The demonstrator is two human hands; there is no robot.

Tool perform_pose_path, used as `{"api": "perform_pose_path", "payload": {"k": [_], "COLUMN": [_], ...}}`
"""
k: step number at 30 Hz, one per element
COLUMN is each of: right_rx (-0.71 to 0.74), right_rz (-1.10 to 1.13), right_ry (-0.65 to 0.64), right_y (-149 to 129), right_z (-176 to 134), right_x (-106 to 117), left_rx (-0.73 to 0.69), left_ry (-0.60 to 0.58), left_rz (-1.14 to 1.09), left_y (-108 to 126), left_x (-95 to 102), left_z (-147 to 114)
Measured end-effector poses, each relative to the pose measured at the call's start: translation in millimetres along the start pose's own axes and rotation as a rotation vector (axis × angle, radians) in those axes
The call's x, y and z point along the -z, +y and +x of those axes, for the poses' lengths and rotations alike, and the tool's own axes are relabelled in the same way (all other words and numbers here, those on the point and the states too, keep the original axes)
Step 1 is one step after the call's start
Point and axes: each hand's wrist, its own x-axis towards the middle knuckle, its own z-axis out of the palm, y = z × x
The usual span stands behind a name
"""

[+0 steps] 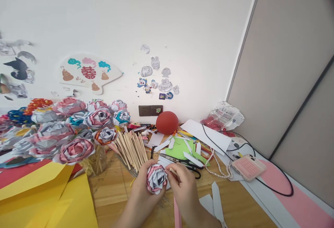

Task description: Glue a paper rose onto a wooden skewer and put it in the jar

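From here I see a plastic bag (229, 115) with red stuff (211, 123) in it, by the wall. On the tabletop (109, 196), my left hand (141, 186) holds a paper flower (156, 178) in curled fingers. My right hand (184, 182) touches the flower's right edge, fingertips close together; I can't tell what they pinch.

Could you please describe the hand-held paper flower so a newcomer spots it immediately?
On the brown wooden table, find the pale wooden sticks. Below and rightward, the left hand cups a round pink-and-white folded-paper flower, the only flower held.
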Motion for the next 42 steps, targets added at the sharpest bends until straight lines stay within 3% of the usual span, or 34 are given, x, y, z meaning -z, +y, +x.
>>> {"api": "perform_pose_path", "payload": {"k": [10,18,25,29,32,36,42], "right_rx": [-0.032,-0.367,-0.396,-0.476,-0.458,-0.261,-0.007], "right_rz": [-0.022,0.391,0.502,0.672,0.632,0.289,0.081], "right_ry": [0.044,-0.282,-0.330,-0.444,-0.351,-0.078,-0.006], "right_y": [1.0,2.1,8.6,8.0,6.5,5.7,4.3], "right_z": [1.1,17.4,19.4,20.9,19.5,11.7,6.6], "right_x": [-0.6,10.8,15.6,16.2,12.8,6.1,4.8], "left_rx": [-0.032,-0.005,0.008,0.001,0.007,0.003,-0.011], "left_ry": [0.021,0.004,-0.041,-0.047,-0.040,-0.039,-0.051], "left_rz": [0.018,-0.014,-0.066,-0.075,-0.087,-0.079,-0.046], "left_y": [2.5,2.6,-0.9,-0.5,0.4,0.5,-2.2], "left_x": [0.4,2.7,2.1,2.1,2.6,3.6,3.9], "left_z": [0.8,3.4,3.9,3.5,4.5,5.4,3.2]}}
